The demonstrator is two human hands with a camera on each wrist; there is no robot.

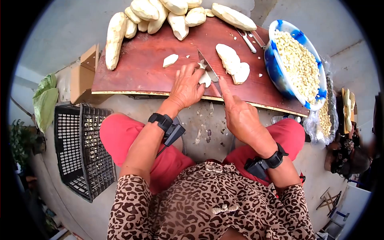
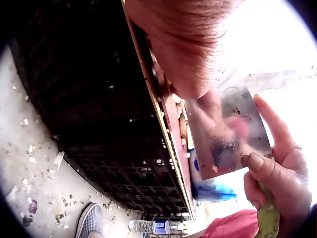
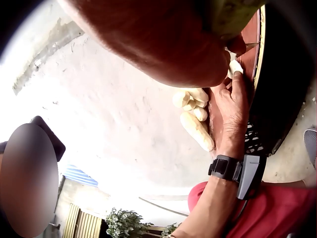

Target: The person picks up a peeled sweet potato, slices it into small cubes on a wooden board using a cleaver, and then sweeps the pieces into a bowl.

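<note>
On the red board (image 1: 140, 56), the left hand (image 1: 186, 86) grips a white peeled piece (image 1: 205, 79) with bent fingers; in the right wrist view its thumb lies against that piece (image 3: 235, 68). The right hand (image 1: 242, 118) holds a broad knife (image 1: 208, 66), its forefinger stretched along the blade, which stands beside the piece and the left fingertips. In the left wrist view, the right hand (image 2: 282, 173) has its thumb on the blade (image 2: 230, 129) and its fingers round the green handle (image 2: 268, 215). The left hand (image 2: 183, 44) partly hides the board there.
Whole peeled roots (image 1: 116, 40) lie along the board's far left side. A cut chunk (image 1: 170, 60) and larger pieces (image 1: 230, 60) flank the hands. A peeler (image 1: 247, 42) lies near a blue-and-white basin (image 1: 276, 76) of diced pieces. A black crate (image 1: 70, 136) stands at left.
</note>
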